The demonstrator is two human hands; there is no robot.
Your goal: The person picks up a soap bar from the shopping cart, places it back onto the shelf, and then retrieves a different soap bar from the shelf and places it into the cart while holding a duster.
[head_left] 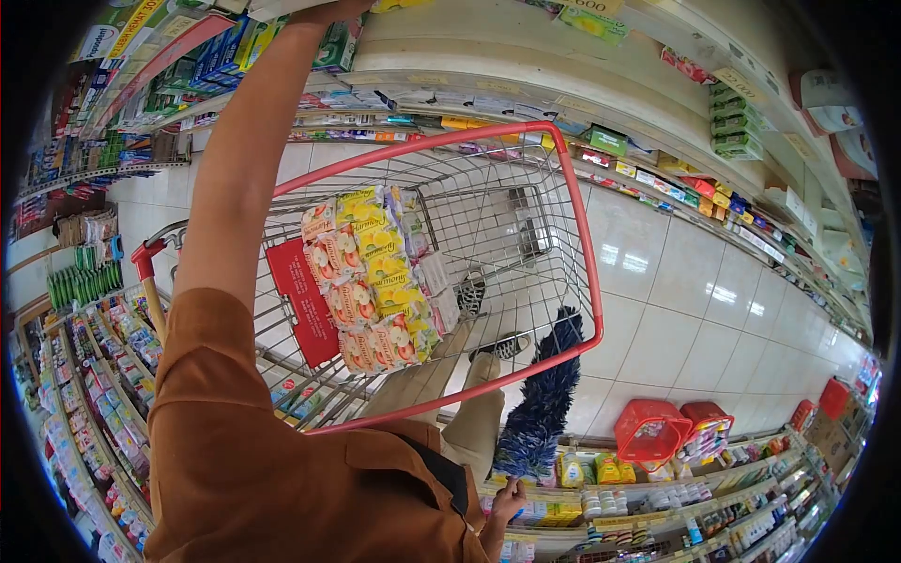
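My right hand [509, 498] is closed around the lower end of a fluffy dark blue duster [540, 408], which points up and away beside the shopping cart. My left arm stretches up to the shelf at the top edge of the view. Only part of my left hand [330, 9] shows there, close to a pale edge and boxed goods; its fingers are hidden. Below that arm stands the wire shopping cart [577, 235] with a red rim. Inside it lie stacked packs of wrapped soap, orange-white packs [352, 305] and yellow packs [385, 253] among them.
A long shelf [450, 70] with price tags runs across the top, with green boxes [737, 122] at its right. Red baskets [650, 430] stand on the tiled floor [648, 272] at right. Stocked shelves [94, 394] line the left. My shoes [507, 347] show beneath the cart.
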